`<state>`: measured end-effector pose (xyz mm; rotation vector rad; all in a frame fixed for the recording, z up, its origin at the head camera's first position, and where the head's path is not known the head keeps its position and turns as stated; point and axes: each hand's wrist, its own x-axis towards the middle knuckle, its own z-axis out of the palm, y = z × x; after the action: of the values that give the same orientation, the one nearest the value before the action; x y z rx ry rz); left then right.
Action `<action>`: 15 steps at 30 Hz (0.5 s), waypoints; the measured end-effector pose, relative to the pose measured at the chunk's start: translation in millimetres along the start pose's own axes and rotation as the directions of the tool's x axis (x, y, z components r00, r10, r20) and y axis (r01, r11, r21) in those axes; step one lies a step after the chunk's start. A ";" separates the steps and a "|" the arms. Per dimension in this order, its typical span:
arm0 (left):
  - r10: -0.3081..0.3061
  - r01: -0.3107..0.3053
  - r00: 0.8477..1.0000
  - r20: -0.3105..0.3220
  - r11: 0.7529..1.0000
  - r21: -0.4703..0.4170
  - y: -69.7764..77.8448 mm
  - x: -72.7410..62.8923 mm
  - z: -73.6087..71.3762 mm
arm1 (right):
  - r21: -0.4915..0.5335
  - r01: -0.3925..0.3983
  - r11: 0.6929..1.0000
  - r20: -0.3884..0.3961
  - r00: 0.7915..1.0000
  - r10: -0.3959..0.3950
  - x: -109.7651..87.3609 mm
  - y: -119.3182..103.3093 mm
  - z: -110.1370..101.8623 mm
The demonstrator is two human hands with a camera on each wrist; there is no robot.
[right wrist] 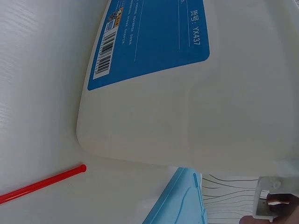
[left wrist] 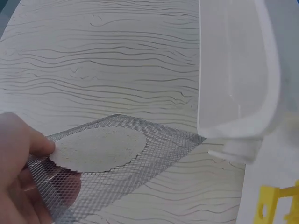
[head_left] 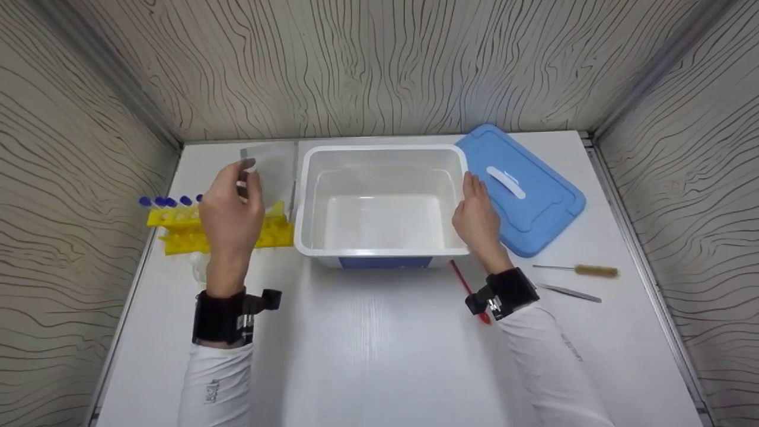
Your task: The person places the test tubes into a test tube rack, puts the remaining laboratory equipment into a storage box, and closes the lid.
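My left hand (head_left: pixel 230 216) pinches a square wire gauze (left wrist: pixel 154 154) by its edge, fingers below and thumb on top. A round white centre (left wrist: pixel 100 148) shows in the grey mesh. The gauze is beside the left side of an open white plastic tub (head_left: pixel 379 251), over the back left of the table. My right hand (head_left: pixel 479 222) holds the tub at its right rim; in the right wrist view, its fingers show only partly, behind a white bracket (right wrist: pixel 261 201) on the tub's side. The tub's inside shows nothing lying in it.
Left of the tub, a yellow rack (head_left: pixel 273 231) holds several blue-capped tubes (head_left: pixel 185 201). A blue lid (head_left: pixel 533 201) with a white handle lies at the right. Nearer are a wooden-handled tool (head_left: pixel 596 271), tweezers (head_left: pixel 572 293) and a red stick (right wrist: pixel 44 182). Walls enclose the table.
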<state>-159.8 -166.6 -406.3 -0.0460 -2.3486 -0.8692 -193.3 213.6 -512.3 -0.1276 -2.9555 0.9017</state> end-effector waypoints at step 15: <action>0.243 -0.283 0.878 0.412 0.958 0.038 40.4 13.6 56.2 | -0.004 0.005 1.000 -0.013 1.000 -0.005 0.7 -0.5 1.6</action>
<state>-191.8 -103.8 -408.3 -0.5426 -2.6780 -0.6536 -194.2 212.4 -513.3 -0.1260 -2.9450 0.8910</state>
